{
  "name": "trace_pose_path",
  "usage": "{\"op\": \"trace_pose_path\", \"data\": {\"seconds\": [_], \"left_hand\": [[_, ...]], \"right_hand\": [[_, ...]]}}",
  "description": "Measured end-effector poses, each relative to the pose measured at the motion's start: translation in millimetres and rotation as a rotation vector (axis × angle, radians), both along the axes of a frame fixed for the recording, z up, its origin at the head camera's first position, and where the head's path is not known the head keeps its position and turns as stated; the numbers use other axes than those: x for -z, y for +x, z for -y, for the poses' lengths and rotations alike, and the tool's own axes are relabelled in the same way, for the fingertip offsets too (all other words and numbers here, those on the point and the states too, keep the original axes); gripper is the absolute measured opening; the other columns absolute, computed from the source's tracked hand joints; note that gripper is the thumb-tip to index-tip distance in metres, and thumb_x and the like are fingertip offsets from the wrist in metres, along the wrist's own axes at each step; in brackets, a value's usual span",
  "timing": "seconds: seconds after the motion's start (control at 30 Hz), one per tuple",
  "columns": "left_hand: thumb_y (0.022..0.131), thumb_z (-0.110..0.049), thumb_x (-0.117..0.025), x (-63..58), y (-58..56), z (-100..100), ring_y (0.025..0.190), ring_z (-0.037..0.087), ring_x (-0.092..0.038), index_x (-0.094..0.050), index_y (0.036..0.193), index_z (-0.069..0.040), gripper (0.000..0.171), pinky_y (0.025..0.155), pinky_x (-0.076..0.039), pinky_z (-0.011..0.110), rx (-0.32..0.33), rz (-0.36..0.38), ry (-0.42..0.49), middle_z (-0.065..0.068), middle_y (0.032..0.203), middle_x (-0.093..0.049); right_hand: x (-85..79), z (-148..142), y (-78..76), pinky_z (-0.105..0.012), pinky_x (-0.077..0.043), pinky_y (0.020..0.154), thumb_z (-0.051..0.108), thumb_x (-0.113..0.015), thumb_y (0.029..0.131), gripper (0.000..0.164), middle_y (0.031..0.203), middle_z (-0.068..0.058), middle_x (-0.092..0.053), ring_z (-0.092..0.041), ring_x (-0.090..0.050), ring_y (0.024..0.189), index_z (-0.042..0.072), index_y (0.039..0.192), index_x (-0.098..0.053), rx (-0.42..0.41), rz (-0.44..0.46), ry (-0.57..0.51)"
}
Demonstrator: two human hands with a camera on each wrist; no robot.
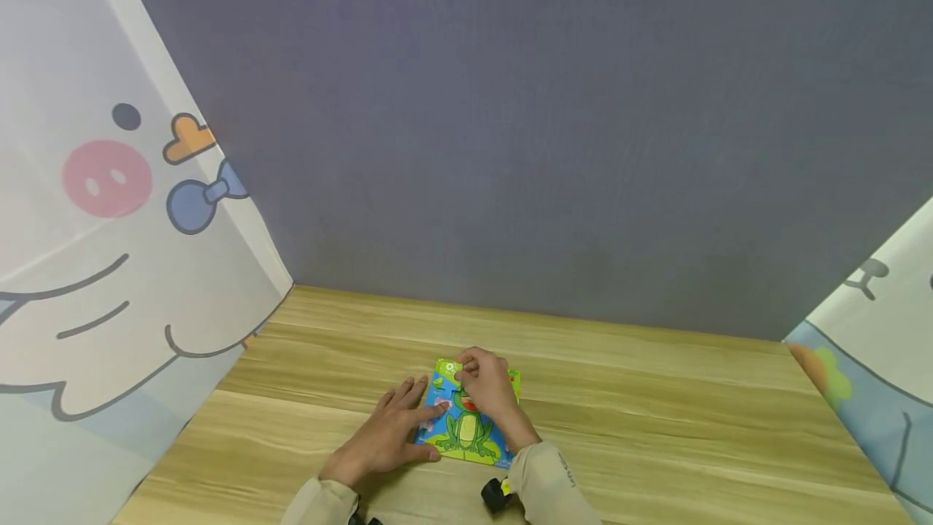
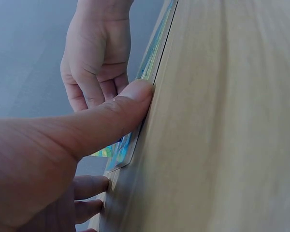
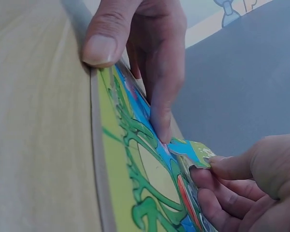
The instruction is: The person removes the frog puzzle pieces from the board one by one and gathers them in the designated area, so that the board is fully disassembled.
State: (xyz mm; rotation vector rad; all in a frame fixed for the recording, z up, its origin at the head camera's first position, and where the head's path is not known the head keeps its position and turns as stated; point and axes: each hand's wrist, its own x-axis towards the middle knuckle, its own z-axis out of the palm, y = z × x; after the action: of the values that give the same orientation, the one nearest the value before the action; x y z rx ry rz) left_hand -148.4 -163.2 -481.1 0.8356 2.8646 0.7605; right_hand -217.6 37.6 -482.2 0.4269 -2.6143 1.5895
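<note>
I can read no word or number from here. Small dark print point(image 1: 566, 468) runs along the right sleeve point(image 1: 545, 486), too tiny to make out, and the white marks point(image 3: 209, 153) on the green end of the piece point(image 3: 194, 152) are just as illegible.
</note>
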Motion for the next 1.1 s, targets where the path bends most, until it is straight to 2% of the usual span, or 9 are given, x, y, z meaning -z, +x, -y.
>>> {"op": "trace_pose_path", "data": {"seconds": [0.17,0.4,0.57,0.73,1.1], "left_hand": [[0.083,-0.05,-0.074,1.1,0.0,1,0.144,0.059,-0.029,-0.057,0.143,-0.018,0.07,0.109,-0.027,0.077,0.0,0.005,0.0,0.034,0.158,-0.031],[0.084,-0.049,-0.075,1.9,0.3,1,0.144,0.059,-0.029,-0.056,0.144,-0.019,0.07,0.109,-0.027,0.077,0.0,0.011,0.001,0.034,0.158,-0.031],[0.083,-0.049,-0.075,1.4,0.9,0,0.144,0.059,-0.029,-0.057,0.143,-0.019,0.069,0.109,-0.026,0.077,-0.002,0.009,0.005,0.034,0.158,-0.031],[0.084,-0.049,-0.075,1.8,0.6,0,0.145,0.059,-0.028,-0.057,0.143,-0.018,0.069,0.109,-0.025,0.077,-0.005,0.013,0.004,0.034,0.158,-0.03],[0.085,-0.049,-0.074,1.1,0.0,0,0.145,0.059,-0.027,-0.056,0.144,-0.018,0.069,0.11,-0.025,0.077,-0.001,0.018,0.004,0.034,0.159,-0.03]], "right_hand": [[0.4,-3,-1.4,-0.02,-0.056,0.059,-0.008,-0.068,0.087,0.017,0.086,-0.018,-0.074,-0.018,-0.072,0.07,-0.006,0.103,-0.071,0.01,0.008,-0.051],[-1.7,-10,-0.8,-0.022,-0.059,0.066,-0.003,-0.072,0.087,0.015,0.089,-0.015,-0.073,-0.02,-0.072,0.077,-0.002,0.102,-0.074,0.03,-0.02,-0.064],[-4.4,-19,0.1,-0.022,-0.058,0.064,-0.004,-0.072,0.086,0.016,0.088,-0.017,-0.072,-0.019,-0.071,0.074,-0.003,0.102,-0.074,0.024,-0.012,-0.113],[-5.4,-29,0.5,-0.023,-0.059,0.065,-0.004,-0.072,0.086,0.017,0.089,-0.018,-0.072,-0.021,-0.073,0.076,-0.005,0.103,-0.074,0.039,-0.013,-0.116],[-10.2,-51,-1.4,-0.026,-0.06,0.064,-0.006,-0.072,0.086,0.017,0.093,-0.021,-0.07,-0.019,-0.073,0.075,-0.004,0.103,-0.072,0.117,0.108,-0.183]]}}
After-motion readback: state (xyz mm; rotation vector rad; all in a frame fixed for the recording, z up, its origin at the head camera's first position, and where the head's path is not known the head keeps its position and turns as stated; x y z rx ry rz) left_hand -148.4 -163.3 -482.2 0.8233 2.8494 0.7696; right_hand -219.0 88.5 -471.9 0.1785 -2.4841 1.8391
